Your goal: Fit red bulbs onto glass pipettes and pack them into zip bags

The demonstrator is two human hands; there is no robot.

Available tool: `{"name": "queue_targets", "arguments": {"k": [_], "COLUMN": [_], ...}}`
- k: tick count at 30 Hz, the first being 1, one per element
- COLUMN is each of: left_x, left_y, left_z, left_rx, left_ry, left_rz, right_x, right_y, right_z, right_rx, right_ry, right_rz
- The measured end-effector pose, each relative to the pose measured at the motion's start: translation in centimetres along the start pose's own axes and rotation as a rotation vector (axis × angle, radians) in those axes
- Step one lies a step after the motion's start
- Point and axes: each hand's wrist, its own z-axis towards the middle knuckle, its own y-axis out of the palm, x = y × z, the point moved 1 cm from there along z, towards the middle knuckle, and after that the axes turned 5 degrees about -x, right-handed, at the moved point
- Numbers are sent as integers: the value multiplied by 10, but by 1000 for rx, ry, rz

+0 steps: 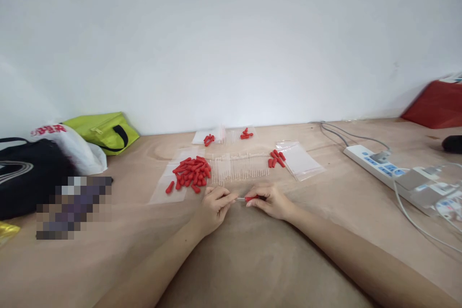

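Head-worn camera is facing forward and down over flat brown tabletop (234, 269) toward plain white wall (231, 48), viewing bare left hand (215, 207) and bare right hand (270, 202) from behind, near.

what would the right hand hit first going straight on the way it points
Past the red bulb it holds, the right hand would likely meet the clear tube first, then the left hand; exact depth is unclear.

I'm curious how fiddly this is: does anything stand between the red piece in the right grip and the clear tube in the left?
Nothing visible does: the red piece in the right grip sits at the end of the clear tube in the left grip.
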Motion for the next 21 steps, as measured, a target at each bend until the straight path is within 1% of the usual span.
{"name": "queue_targets", "arguments": {"k": [4, 8, 14, 21], "left_x": [-1, 4, 9, 8], "left_y": [1, -1, -3, 2], "left_z": [0, 1, 3, 3], "left_rx": [2, -21, -43, -63], "left_ry": [24, 30, 39, 41], "left_rz": [-4, 29, 53, 72], "right_x": [-2, -4, -5, -5], "right_y": [-1, 0, -1, 1], "right_z": [0, -1, 0, 2], "right_rx": [0, -3, 15, -59], "right_ry": [-12, -39, -112, -143], "right_rz": [-45, -135, -266, -362]}}
